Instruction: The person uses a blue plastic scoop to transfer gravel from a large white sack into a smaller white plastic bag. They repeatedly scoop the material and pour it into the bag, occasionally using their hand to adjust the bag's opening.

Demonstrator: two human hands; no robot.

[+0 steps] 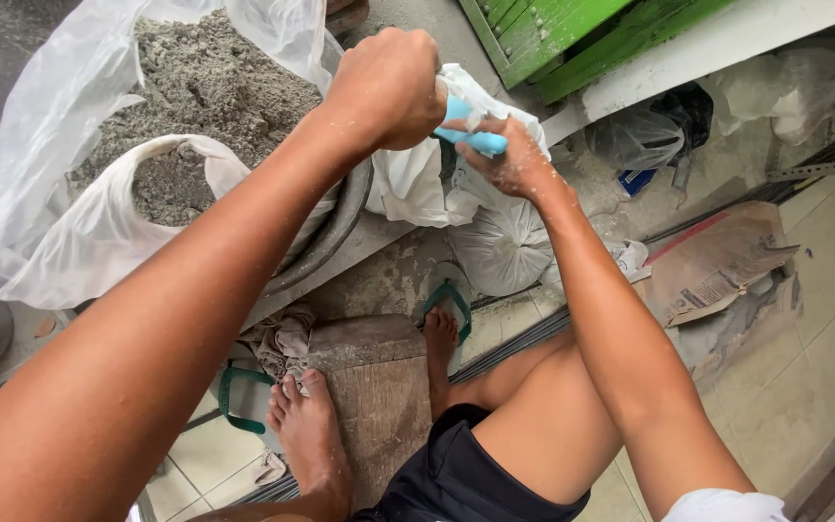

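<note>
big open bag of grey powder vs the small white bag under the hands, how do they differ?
The big bag is far larger than the small bag. The big bag gapes open, showing grey powder; the small bag is bunched shut at its neck, contents hidden. No hand touches the big bag; the left hand and right hand work at the small bag's neck. Both are thin whitish plastic.

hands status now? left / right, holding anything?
Left hand: closed fist on the blue handle.
Right hand: closed, pinching the same handle's end above the white bag.
</note>
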